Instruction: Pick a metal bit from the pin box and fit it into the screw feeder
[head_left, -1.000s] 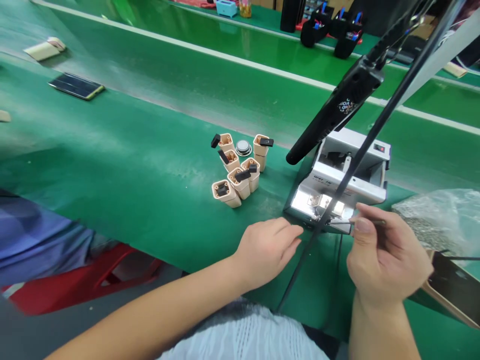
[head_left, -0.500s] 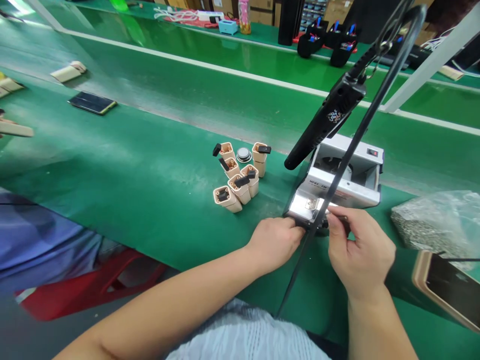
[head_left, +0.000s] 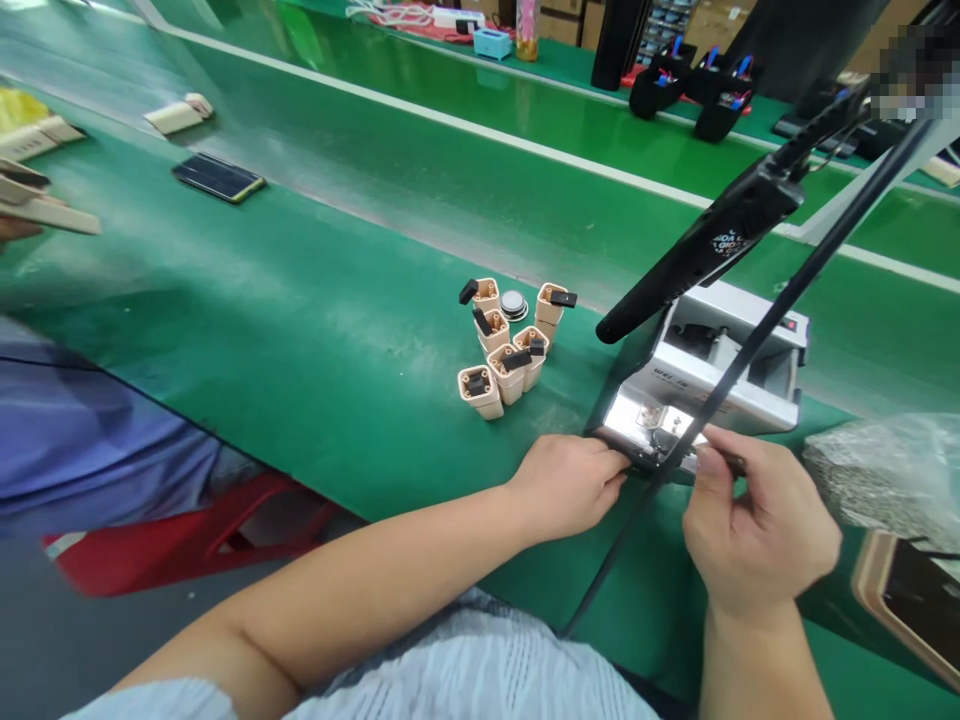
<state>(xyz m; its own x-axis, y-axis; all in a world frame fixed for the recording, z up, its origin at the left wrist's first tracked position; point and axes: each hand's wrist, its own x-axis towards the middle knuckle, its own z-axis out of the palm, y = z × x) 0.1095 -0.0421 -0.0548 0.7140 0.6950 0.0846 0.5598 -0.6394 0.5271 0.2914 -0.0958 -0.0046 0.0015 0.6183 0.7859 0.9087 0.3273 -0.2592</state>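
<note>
Green surface carries a silver machine — both hands at its near edge: left hand curled against it, right hand pinching a thin tool. The machine's lettering is blurred. Beyond, beige housings stand clustered.

Green bench w/ white stripe across far side. On it: cluster of beige plastic housings w/ black inserts, small round metal disc just beside them; grey machine at right; clear bag of small parts near right edge; dark phone and beige pieces far left.
</note>
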